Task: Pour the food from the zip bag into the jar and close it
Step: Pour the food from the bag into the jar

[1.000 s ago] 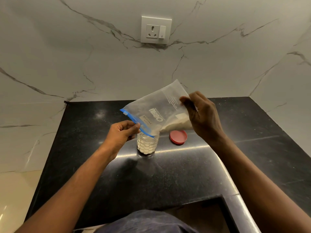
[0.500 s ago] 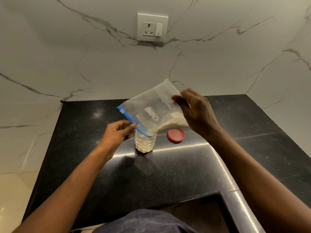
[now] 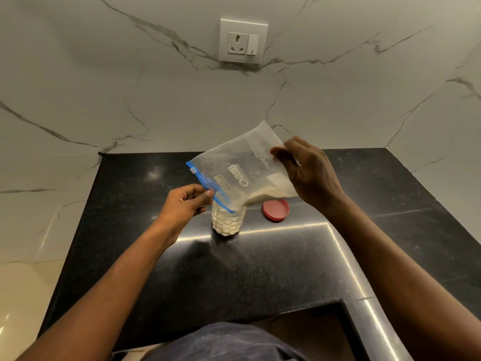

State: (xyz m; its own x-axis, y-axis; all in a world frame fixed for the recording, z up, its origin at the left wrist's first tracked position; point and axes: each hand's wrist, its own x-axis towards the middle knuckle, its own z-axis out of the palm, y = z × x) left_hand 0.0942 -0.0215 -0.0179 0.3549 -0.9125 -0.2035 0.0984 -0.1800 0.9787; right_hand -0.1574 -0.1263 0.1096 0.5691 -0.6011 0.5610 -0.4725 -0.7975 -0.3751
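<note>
A clear zip bag (image 3: 239,168) with a blue zip strip hangs tilted over a small dimpled glass jar (image 3: 227,222) on the black counter. The bag's open mouth points down into the jar. White grains lie along the bag's lower edge, and the jar is nearly full of them. My left hand (image 3: 186,204) pinches the blue zip edge just left of the jar's mouth. My right hand (image 3: 309,175) grips the bag's raised bottom end, higher and to the right. The red lid (image 3: 276,209) lies flat on the counter right of the jar.
The black stone counter (image 3: 260,269) runs back to a white marble wall with a socket (image 3: 243,41). A corner wall closes the right side. The counter's front edge has a cut-out (image 3: 312,332) near my body.
The bag stays tilted over the jar in both hands. The grains have slid further toward its mouth and the level in the jar has risen.
</note>
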